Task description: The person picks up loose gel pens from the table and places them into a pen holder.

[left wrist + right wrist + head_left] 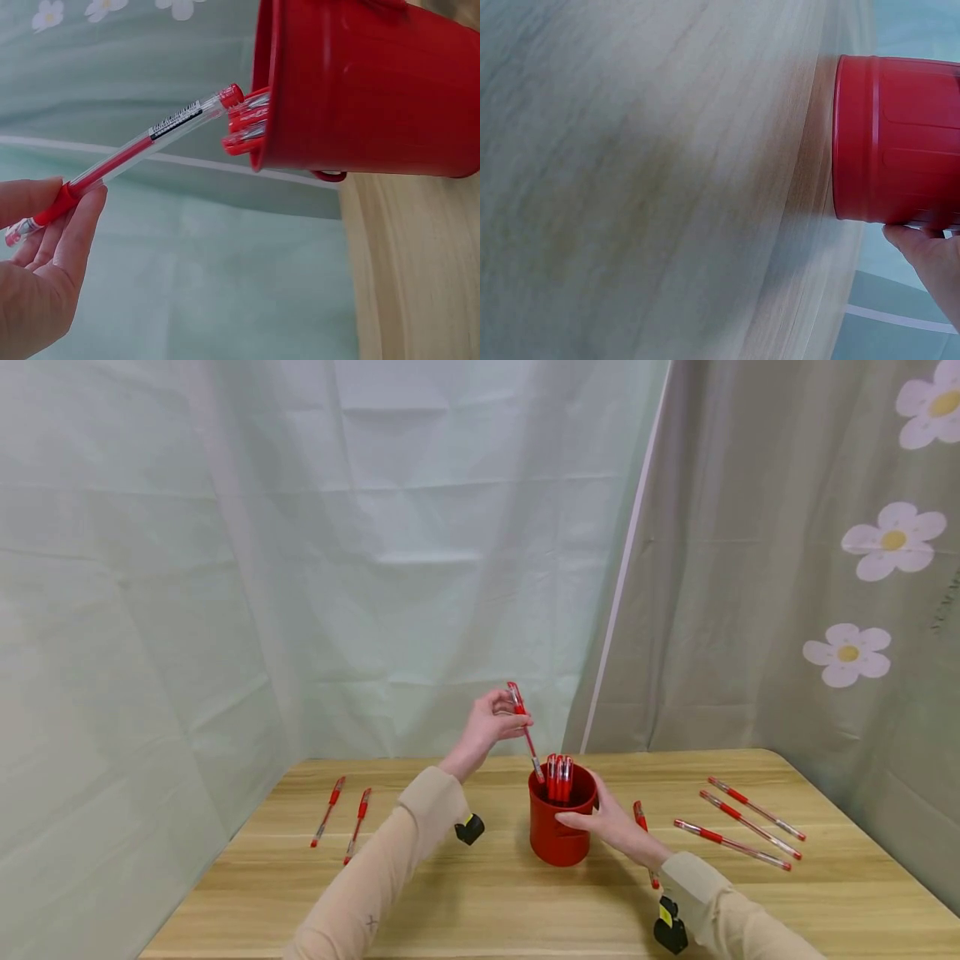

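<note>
My left hand (492, 727) pinches a red gel pen (124, 159) by its red grip, between thumb and fingers. The pen is tilted, its lower end at the left of the mouth of a red metal bucket (557, 839). Inside the bucket, several similar red pens (559, 777) stand bunched together, their tops above the rim. My right hand (613, 818) holds the bucket at its right side, thumb across the front, the other fingers mostly hidden behind. In the right wrist view, part of that hand (930, 262) shows against the bucket's wall.
Two red pens (358, 825) lie at the left of the wooden table (495, 910). Three more pens (738, 843) lie at the right, and another pen (640, 815) is partly hidden behind my right wrist. A curtain (450, 568) hangs along the table's back edge.
</note>
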{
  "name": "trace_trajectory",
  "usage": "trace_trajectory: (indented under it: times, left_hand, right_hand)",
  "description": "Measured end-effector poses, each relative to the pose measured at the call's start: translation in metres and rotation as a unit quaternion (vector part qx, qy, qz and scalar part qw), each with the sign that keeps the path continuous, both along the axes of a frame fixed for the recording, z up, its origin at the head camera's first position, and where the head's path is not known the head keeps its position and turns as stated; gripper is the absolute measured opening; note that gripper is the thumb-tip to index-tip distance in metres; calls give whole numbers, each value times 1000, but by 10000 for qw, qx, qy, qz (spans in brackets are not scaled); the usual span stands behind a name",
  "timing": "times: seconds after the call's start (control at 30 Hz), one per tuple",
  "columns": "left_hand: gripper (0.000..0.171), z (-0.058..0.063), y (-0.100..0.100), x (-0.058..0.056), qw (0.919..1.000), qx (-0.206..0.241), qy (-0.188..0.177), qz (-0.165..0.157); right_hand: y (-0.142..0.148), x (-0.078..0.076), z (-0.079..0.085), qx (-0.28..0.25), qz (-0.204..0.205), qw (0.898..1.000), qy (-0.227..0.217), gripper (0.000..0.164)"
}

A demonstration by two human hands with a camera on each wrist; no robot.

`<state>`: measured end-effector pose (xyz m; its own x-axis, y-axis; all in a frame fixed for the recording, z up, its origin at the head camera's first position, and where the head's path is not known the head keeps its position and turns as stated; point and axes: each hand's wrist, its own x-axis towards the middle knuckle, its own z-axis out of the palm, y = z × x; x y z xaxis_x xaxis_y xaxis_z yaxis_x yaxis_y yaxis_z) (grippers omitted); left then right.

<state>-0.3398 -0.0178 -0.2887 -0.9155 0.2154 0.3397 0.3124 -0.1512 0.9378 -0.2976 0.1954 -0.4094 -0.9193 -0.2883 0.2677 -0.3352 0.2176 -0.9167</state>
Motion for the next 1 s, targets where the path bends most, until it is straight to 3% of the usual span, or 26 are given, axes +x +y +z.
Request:
trace_trajectory:
  times: [0.23,0.5,0.67,0.8,1.0]
  left_hand:
    - [34,-7,4,2,9994,-352,-47,-52]
    - [37,1,11,26,9980,-573,263,-49]
    - [52,-4,15,23,9968,-730,317,-83]
    - [66,-16,17,12,9952,-875,439,-46]
    - [64,-29,19,1,9902,-1235,640,-157]
  right_hand:
    - [0,0,-1,-11,-4,10000,-40,76]
    - [2,2,-1,46,-34,10000,-21,75]
    - [2,1,-1,19,-62,10000,-26,75]
    - [2,1,-2,18,-111,9999,-27,75]
    - [1,2,-1,1,-87,10000,5,74]
